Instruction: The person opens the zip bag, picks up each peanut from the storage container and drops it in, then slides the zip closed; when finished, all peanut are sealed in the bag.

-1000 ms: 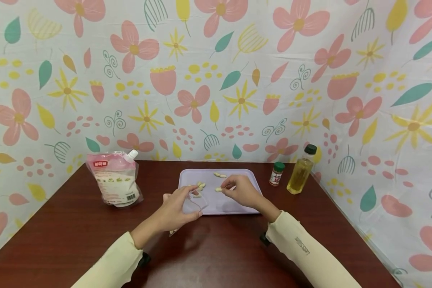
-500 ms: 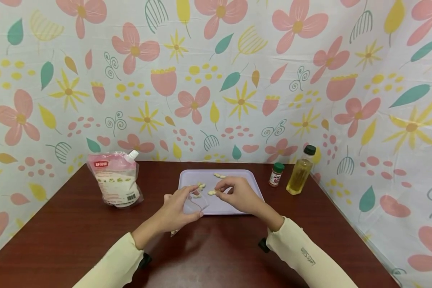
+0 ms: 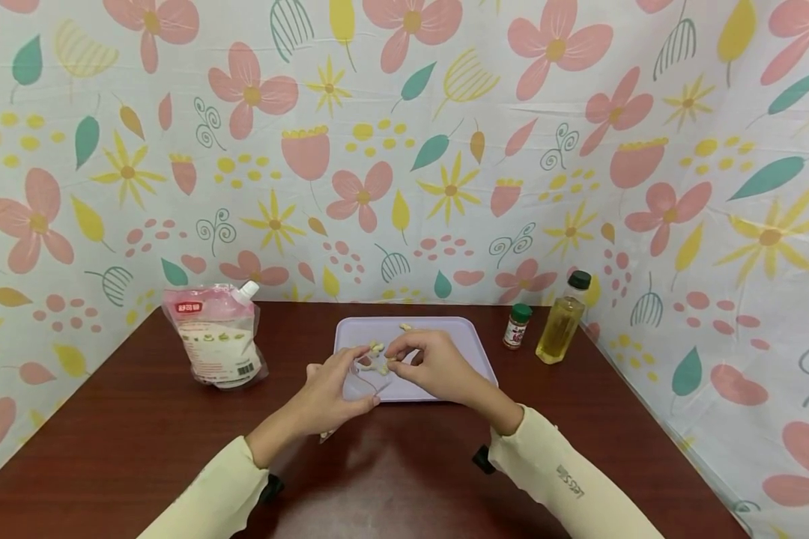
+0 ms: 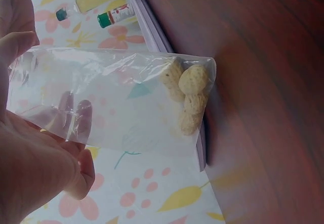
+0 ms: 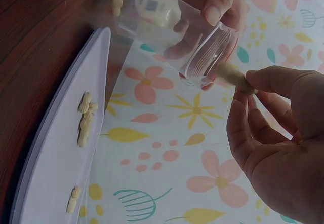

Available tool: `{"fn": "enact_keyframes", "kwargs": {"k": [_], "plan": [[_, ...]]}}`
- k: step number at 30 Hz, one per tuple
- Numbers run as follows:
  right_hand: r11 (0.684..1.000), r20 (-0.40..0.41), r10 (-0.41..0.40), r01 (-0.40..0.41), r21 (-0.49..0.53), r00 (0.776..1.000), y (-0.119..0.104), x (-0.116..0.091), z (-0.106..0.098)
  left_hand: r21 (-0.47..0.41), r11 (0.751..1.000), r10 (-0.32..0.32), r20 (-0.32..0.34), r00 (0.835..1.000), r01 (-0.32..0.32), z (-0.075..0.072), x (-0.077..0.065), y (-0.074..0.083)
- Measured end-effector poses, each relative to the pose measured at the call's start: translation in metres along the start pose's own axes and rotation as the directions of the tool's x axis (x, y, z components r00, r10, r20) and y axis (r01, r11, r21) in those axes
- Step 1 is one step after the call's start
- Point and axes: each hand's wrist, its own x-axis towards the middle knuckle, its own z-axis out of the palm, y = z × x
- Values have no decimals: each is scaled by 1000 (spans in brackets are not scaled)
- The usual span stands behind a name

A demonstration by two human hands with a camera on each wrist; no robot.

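Observation:
My left hand (image 3: pixel 326 393) holds a clear zip bag (image 4: pixel 116 92) by its upper part, thumb on one side and fingers on the other. Several peanuts (image 4: pixel 190 100) in their shells lie in the bag's bottom corner. The bag's mouth gapes open toward my right hand (image 5: pixel 278 122). Between thumb and fingertips that hand pinches a peanut (image 5: pixel 233 76), its tip right at the mouth of the bag. Below, a pale lilac tray (image 3: pixel 445 385) bears more peanuts (image 5: pixel 85 125) in their shells, partly hidden behind the hands in the head view.
At the left stands a pink and white spouted pouch (image 3: pixel 219 337). A small green-capped spice jar (image 3: pixel 517 326) and a bottle of yellow oil (image 3: pixel 562 322) stand right of the tray on the dark wooden table (image 3: pixel 108 449). Behind hangs a flowered cloth (image 3: pixel 391 135).
My right hand has moved left across the tray with the peanut, up to the mouth of the bag. The left hand with the bag has stayed in place.

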Motion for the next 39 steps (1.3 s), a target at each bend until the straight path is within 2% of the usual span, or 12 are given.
{"fn": "enact_keyframes", "kwargs": {"k": [14,20,27,39], "plan": [[1000,9,-11,11,29,1000,-5,3,4,5,1000,15,-22,1000,-15,0,-1,-1],[999,15,0,0,45,1000,-4,4,5,-17,1000,4,-17,1000,-4,-1,-1,0],[998,8,29,-29,50,1000,-2,4,3,-1,1000,-19,-16,1000,19,-2,0,-2],[996,-37,76,-75,46,996,18,7,12,13,999,-40,-32,999,40,-4,-1,-2]]}}
